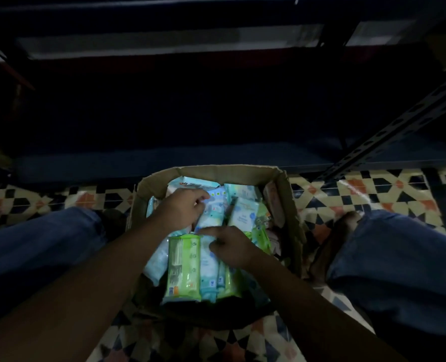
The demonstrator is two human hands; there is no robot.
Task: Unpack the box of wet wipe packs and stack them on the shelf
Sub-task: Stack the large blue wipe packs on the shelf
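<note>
An open cardboard box [285, 194] sits on the floor between my knees, filled with several wet wipe packs in green, light blue and white. A green pack [184, 267] stands upright at the near side. My left hand [181, 209] reaches into the far middle of the box, fingers curled over a light blue pack [215, 206]. My right hand [229, 245] lies over the near packs, its fingers curled on the top of a pale blue pack [207, 265] beside the green one. The dark shelf [164, 158] lies low behind the box.
The floor has a patterned tile surface [373, 189]. My knees in blue jeans [33, 244] flank the box on both sides. A perforated metal shelf upright [399, 126] slants at the right. The shelf area is very dark.
</note>
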